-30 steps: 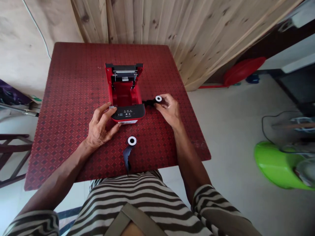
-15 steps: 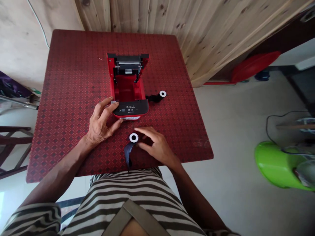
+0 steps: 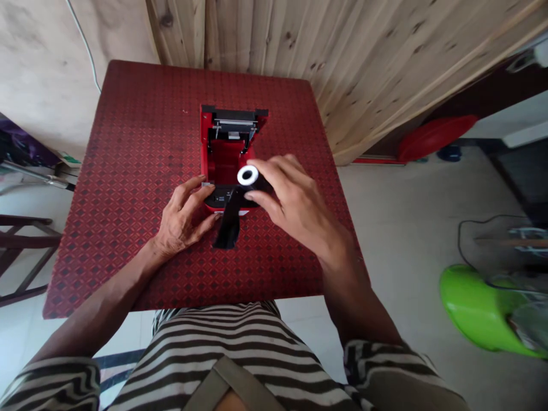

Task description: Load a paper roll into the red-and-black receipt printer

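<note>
A red and black label printer (image 3: 226,155) sits on the table with its lid (image 3: 236,123) raised, so the red inner bay shows. My left hand (image 3: 180,216) grips its front left corner, fingers over the dark panel and thumb against the front. Between the thumb and fingers of my right hand (image 3: 299,200) is a black ribbon roll (image 3: 257,181) with a white core end. It hangs above the right part of the panel, near the open bay. A loose strip of ribbon (image 3: 229,225) dangles from it in front of the printer.
The table (image 3: 141,137) has a red patterned top and meets a wooden plank wall (image 3: 274,45). To the left is a dark wooden chair (image 3: 25,245). A green basin (image 3: 471,308) and a cable lie to the right on the floor.
My right hand has lifted the ribbon roll from the table's near part up and forward to above the printer's front. A second roll right of the printer is now hidden behind that hand.
</note>
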{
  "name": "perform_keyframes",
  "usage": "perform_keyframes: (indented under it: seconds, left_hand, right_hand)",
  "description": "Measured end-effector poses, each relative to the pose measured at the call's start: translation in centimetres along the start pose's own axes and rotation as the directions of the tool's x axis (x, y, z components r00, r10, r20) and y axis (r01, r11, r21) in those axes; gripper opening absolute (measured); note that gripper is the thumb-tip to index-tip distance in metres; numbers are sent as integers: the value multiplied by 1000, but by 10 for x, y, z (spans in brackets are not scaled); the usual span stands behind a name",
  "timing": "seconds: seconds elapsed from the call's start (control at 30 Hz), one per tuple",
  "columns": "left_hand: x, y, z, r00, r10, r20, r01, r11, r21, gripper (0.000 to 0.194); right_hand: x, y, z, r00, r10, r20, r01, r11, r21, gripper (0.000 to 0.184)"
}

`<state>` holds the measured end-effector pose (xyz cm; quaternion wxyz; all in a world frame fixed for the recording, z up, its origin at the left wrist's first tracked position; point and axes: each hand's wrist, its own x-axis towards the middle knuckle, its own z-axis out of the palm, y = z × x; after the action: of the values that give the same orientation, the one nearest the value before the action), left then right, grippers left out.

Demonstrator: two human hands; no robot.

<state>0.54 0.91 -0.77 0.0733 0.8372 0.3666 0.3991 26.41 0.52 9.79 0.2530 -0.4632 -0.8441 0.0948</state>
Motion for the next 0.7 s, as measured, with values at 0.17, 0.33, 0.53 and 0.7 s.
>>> perform_keyframes:
  seconds: [0.17, 0.33, 0.53, 0.7]
  left_hand:
    - [-2, -1, 2, 1000, 0, -3, 0, 1000, 4, 65]
    - [-3, 1, 3, 1000, 10, -12, -9, 1000, 24, 66]
    - [-2, 3, 3, 1000, 8, -10, -8, 1000, 23, 67]
    - [-2, 3, 3, 1000, -10, -11, 10, 1000, 12, 67]
  right_hand:
    - [56, 17, 24, 972, -30, 231, 72, 982, -175, 26]
    - [78, 14, 31, 914, 33, 404, 84, 960, -268, 21]
    - [81, 13, 24, 911, 117, 396, -39, 979, -200, 26]
    - [79, 14, 32, 895, 173, 410, -91, 973, -210, 33]
